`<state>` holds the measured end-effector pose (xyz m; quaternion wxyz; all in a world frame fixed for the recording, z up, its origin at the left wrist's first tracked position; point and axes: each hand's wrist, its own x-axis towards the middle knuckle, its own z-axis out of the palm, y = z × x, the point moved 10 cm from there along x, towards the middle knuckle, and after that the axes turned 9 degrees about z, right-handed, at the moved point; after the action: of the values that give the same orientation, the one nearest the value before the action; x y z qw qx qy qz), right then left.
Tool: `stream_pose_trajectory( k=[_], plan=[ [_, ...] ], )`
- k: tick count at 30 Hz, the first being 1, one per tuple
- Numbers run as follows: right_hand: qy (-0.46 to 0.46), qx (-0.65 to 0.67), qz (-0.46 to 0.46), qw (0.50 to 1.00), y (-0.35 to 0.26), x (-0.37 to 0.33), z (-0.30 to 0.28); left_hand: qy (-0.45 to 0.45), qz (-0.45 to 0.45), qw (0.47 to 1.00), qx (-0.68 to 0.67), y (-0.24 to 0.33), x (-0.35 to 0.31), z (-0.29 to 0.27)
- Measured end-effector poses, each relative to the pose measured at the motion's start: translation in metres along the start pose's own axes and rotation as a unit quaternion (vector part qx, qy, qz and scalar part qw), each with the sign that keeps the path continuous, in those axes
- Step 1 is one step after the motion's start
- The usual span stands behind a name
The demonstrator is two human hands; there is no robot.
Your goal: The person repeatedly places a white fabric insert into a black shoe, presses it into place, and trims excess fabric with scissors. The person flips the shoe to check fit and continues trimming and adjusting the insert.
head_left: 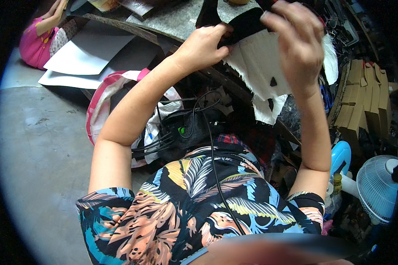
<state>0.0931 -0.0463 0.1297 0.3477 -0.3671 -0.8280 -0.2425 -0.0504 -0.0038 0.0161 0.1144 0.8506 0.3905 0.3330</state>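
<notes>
My left hand (204, 47) pinches the edge of a dark, flat, soft-looking piece (247, 23) at the near edge of a worktable (172, 20). Its exact kind is not clear. Another black, curved strip (208, 14) lies just beyond the left fingers. My right hand (298, 42) is raised over the right end of the dark piece. Motion smears its bent fingers, so whether they hold anything does not show. Below both hands, a frayed off-white cloth (261, 66) with small dark cutouts hangs over the table edge.
White sheets (86, 51) lie on the left, near a person in pink (33, 44). A pink-rimmed bag (93, 112) and a black bag with cables (185, 128) are near my lap. Cardboard pieces (362, 95) and a fan (378, 187) stand on the right.
</notes>
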Motion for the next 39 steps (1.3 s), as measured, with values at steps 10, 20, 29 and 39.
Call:
stream_pose_trajectory(
  k=[10, 20, 29, 39],
  plan=[
    [-0.217, 0.161, 0.072, 0.96, -0.014, -0.078, 0.072, 0.024, 0.003, 0.999, 0.035, -0.006, 0.009, 0.003],
    [-0.197, 0.104, -0.029, 0.974, -0.03, -0.07, 0.064, -0.002, -0.014, 0.997, 0.071, -0.024, 0.017, 0.004],
    [-0.211, 0.07, 0.065, 0.973, -0.043, -0.046, 0.085, -0.08, 0.002, 0.996, 0.046, -0.034, 0.031, 0.011],
    [-0.209, 0.035, 0.002, 0.977, -0.053, -0.054, 0.085, -0.047, 0.003, 0.999, 0.026, -0.027, 0.027, 0.005]
  ],
)
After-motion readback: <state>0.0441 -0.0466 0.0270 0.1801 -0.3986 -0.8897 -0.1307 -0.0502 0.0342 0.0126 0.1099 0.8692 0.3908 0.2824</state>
